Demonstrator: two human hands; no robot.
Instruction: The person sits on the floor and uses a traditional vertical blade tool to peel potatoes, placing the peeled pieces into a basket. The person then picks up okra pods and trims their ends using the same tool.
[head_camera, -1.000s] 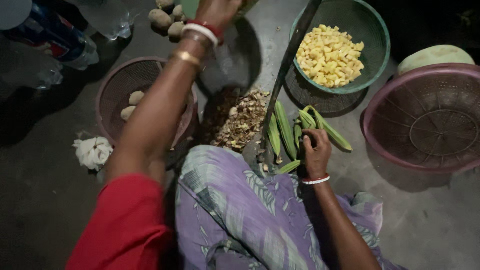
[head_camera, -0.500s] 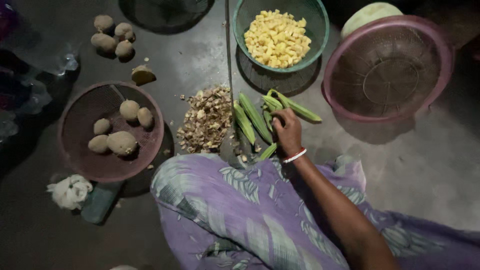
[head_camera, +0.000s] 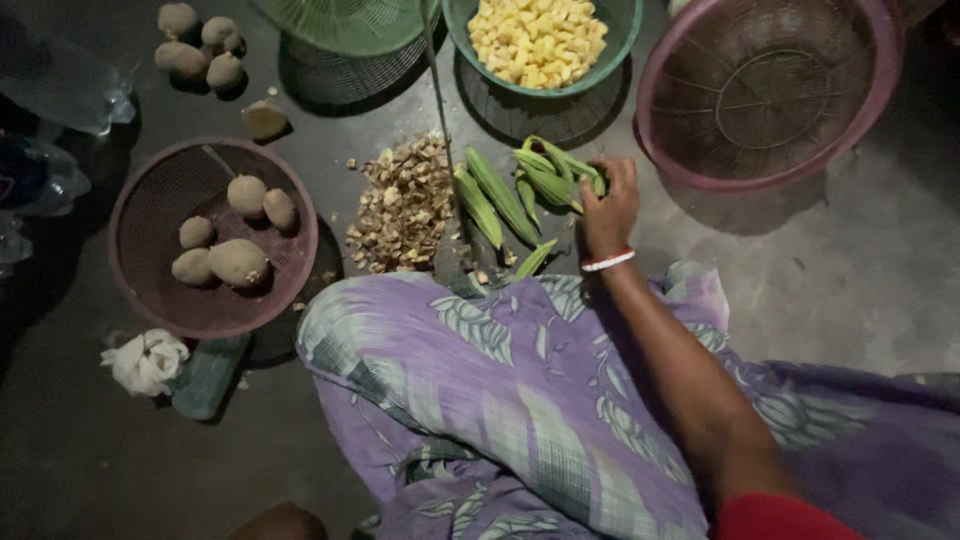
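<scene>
My right hand (head_camera: 610, 205) — fingers closed on the green ridged gourds (head_camera: 550, 180) | floor (head_camera: 850, 270) — peel heap (head_camera: 405, 205) beside them | empty pink basket (head_camera: 880, 100) near.

Matt plastic mesh basket (head_camera: 150, 290), ridged green gourds (head_camera: 500, 195), rough floor (head_camera: 860, 280)

I see a bare grey floor (head_camera: 850, 270) — dimly lit, brighter at right, falling into shadow at lower left.

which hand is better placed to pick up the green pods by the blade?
Right, probably. The right hand already rests on the green pods beside the upright blade. The left hand is out of view.
</scene>
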